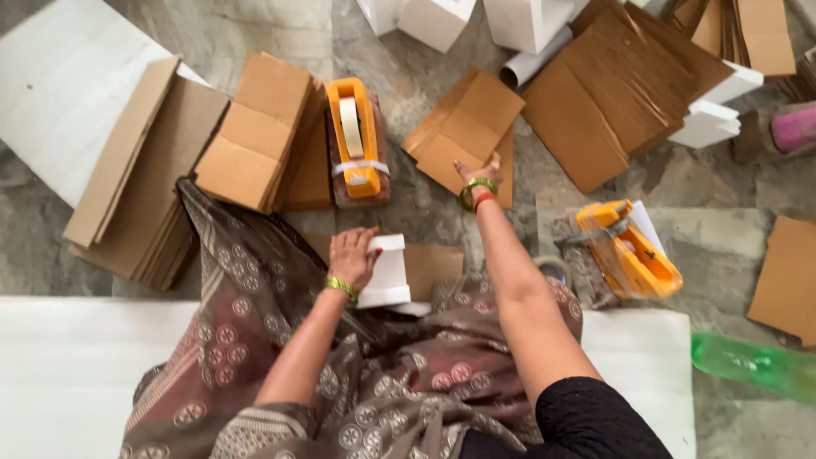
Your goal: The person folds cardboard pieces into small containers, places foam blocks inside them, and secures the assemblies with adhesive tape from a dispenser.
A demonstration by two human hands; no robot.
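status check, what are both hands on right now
Left hand flat on small white box, in lap. Right hand reaching onto flat cardboard pieces ahead. Orange tape dispenser beside that stack, clear of both hands.

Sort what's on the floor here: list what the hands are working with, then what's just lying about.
In hand:
left hand on the white box
right hand reaching to the flat cardboard pieces

Lying about:
orange tape dispenser
second orange dispenser
green bottle
pink object
cardboard stack
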